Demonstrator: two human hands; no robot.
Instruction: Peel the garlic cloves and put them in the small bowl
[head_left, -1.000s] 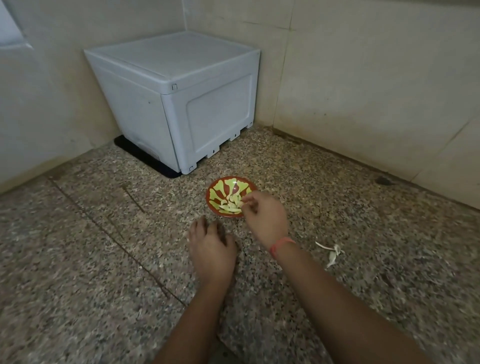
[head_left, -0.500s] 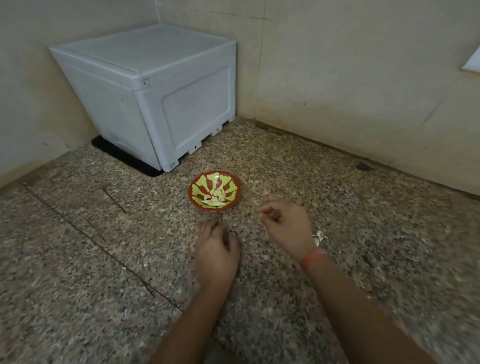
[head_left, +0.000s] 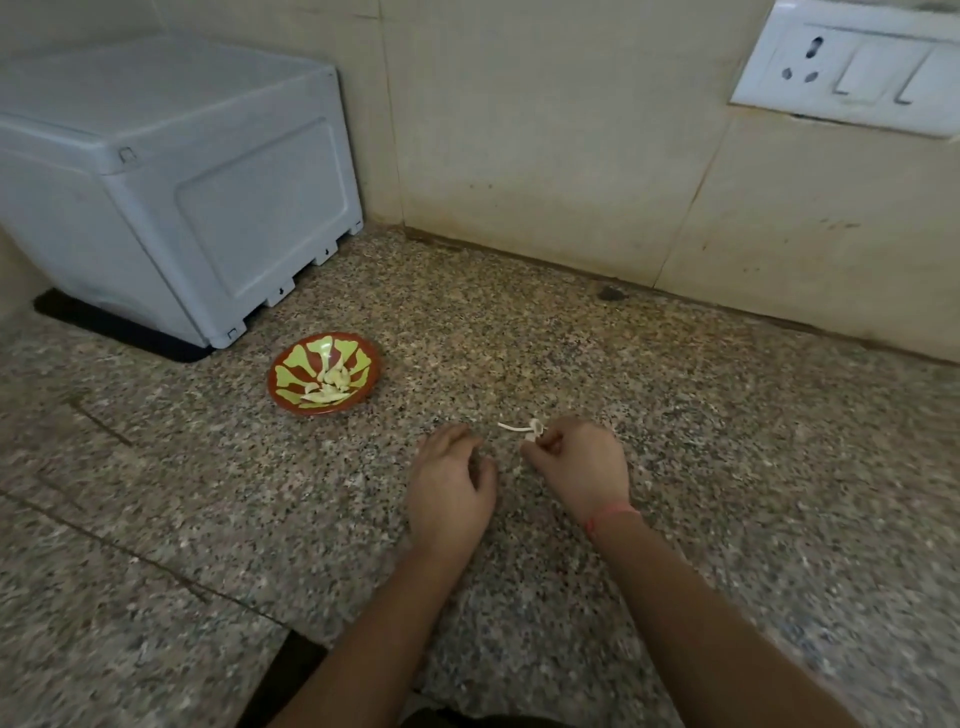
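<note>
Toward the back left corner of the speckled granite counter (head_left: 727, 467) stands one pale grey plastic box (head_left: 182, 182) with a flat lid, set on one black mat (head_left: 104, 327) that shows along its near edge. Just in front of the box's near corner sits the one small bowl (head_left: 296, 376), brown with yellow-green patches, and a small heap of peeled garlic cloves (head_left: 330, 387) lies in its bottom; they overlap too much to count for sure. Nearer the counter's middle, to the right of the bowl and well apart from it, are the person's two hands, side by side but not touching. The left hand (head_left: 449, 491) is palm down on the counter with its fingers loosely bent, and nothing shows in it. The right hand (head_left: 582, 467) has its fingers curled in and pinches one whitish garlic piece (head_left: 535, 428), from which a thin strip of skin sticks out to the left; whether it is a clove or only skin cannot be told, nor whether it is off the counter. One red thread (head_left: 610, 514) circles the right wrist. On the beige tiled wall (head_left: 519, 130) behind the counter's back edge, at the right, is one white switch plate (head_left: 769, 88) with one three-pin socket (head_left: 802, 62) and two rocker switches (head_left: 852, 73).
</note>
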